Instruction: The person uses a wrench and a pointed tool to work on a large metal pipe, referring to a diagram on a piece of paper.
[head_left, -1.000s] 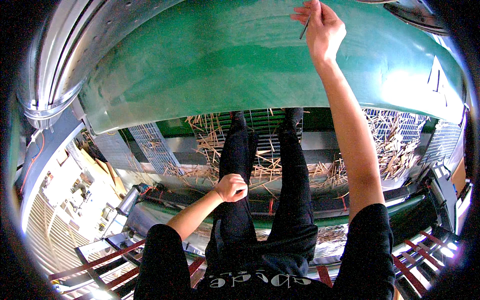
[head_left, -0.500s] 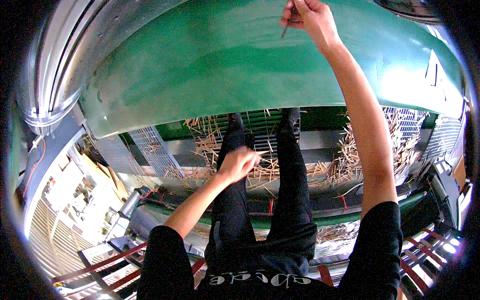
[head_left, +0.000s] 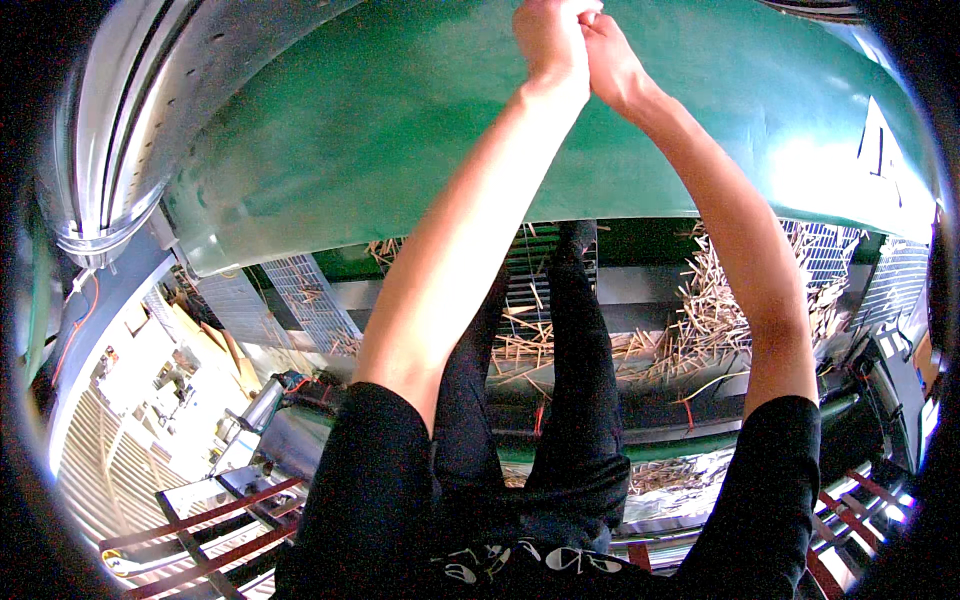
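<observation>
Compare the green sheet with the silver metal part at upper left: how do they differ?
The green sheet spans much of the upper view; the silver metal part fills only its left side. The silver metal part carries dark lengthwise lines; the green sheet is mostly plain. Both catch bright light.

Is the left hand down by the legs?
No, the left hand is up beside the right hand, near the picture's top edge.

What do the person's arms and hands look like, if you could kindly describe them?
Short black sleeves with plain edges end near the elbows, leaving the forearms bare. No glove, watch, cable or marking shows on the left hand or the right hand. The picture's upper edge partly cuts off the fingers, so their shape is unclear.
</observation>
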